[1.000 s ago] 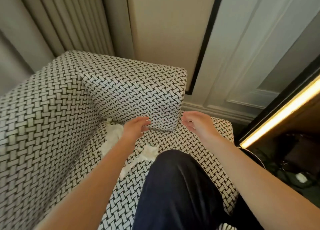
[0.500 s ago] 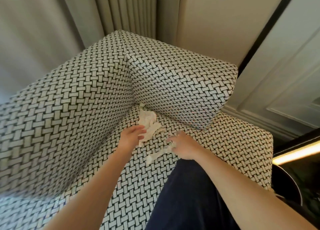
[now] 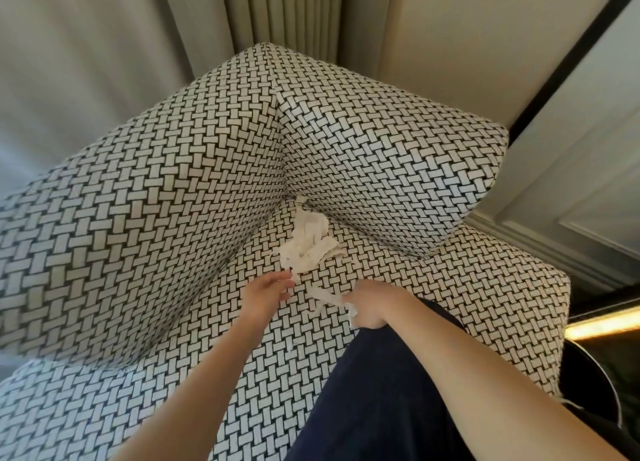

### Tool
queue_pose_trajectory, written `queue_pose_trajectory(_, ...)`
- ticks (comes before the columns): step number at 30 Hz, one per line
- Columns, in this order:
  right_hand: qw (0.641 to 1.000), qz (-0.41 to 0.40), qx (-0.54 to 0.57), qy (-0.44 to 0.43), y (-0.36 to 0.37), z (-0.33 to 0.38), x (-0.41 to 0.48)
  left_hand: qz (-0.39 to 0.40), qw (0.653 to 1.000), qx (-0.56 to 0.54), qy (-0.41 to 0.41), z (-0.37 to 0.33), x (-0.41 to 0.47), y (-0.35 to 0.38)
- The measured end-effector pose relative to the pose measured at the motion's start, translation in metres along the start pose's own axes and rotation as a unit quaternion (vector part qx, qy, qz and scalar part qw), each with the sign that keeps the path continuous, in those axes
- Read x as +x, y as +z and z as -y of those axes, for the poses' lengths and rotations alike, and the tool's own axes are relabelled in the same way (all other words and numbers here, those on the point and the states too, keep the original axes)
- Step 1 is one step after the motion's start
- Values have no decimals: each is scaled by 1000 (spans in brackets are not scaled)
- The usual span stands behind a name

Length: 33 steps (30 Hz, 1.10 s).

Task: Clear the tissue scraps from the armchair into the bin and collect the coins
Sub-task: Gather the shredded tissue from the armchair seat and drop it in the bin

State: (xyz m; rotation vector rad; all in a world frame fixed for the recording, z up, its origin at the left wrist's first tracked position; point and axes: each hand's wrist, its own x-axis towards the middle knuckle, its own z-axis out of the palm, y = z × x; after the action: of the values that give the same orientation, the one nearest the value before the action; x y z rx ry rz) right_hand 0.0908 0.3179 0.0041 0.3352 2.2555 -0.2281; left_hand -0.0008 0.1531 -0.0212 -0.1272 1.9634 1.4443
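Note:
A crumpled white tissue scrap [image 3: 308, 245] lies in the back corner of the black-and-white woven armchair [image 3: 173, 190], where seat, backrest and arm meet. My left hand [image 3: 268, 292] rests on the seat just below it, fingers apart, fingertips at the scrap's lower edge. My right hand [image 3: 372, 304] is closed around a second, twisted tissue scrap [image 3: 327, 297] that trails out to the left of my fist. No coins are visible.
My knee in dark trousers [image 3: 374, 384] rests on the seat cushion. A dark round bin rim [image 3: 602, 374] shows at the right beside the chair. Curtains [image 3: 287, 13] and a panelled wall [image 3: 571, 148] stand behind. A lit strip [image 3: 606, 323] glows at right.
Both hands came down from the armrest onto the seat. My right hand closed on the twisted scrap and lifted it slightly. The view shifted left and closer to the corner.

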Motion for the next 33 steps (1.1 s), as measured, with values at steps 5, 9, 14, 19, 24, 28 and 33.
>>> queue_pose_trajectory(5, 997, -51, 59, -20, 0, -6, -6, 4, 1000, 11, 11, 0, -1, 5)
queue_pose_trajectory(9, 978, -127, 163, -30, 3, -10, -10, 51, 987, 132, 79, 6, -5, 16)
queue_pose_trajectory(14, 936, -217, 270, -58, 4, -13, -10, 151, 947, 253, 127, 22, -11, 41)
queue_pose_trajectory(19, 892, -266, 359, -66, 3, -18, -11, 181, 933, 259, 172, 28, -12, 67)
queue_pose_trajectory(24, 876, -278, 390, -60, 2, -20, -12, 81, 923, 320, 198, 35, -5, 72)
queue_pose_trajectory(28, 873, -287, 392, -48, 3, -21, -10, 34, 889, 396, 226, 34, 3, 73)
queue_pose_trajectory(33, 849, -323, 417, -28, 2, -23, -9, 26, 837, 471, 278, 30, 9, 66)
